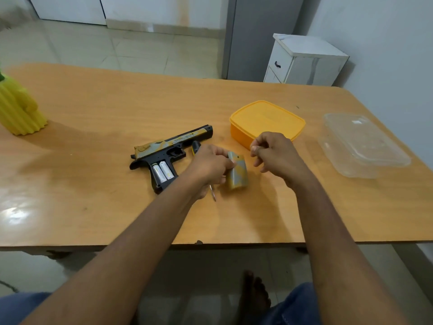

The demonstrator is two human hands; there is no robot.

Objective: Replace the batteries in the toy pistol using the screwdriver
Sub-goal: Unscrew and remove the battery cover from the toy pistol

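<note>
With the grip cover (237, 171) already off and two batteries (162, 172) exposed in the toy pistol (171, 151), swapping's left; left hand (208, 165) holds cover plus screwdriver (196, 146); right hand (274, 152) curled, maybe pinching the screw, can't tell.

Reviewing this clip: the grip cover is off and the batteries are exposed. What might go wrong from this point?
1. The left hand holds both the screwdriver and the grip cover; either may slip.
2. The right hand seems to pinch something too small to make out, perhaps the screw; if dropped, it could roll off the table.
3. Two batteries sit in the toy pistol; replacements might go in reversed.
</note>
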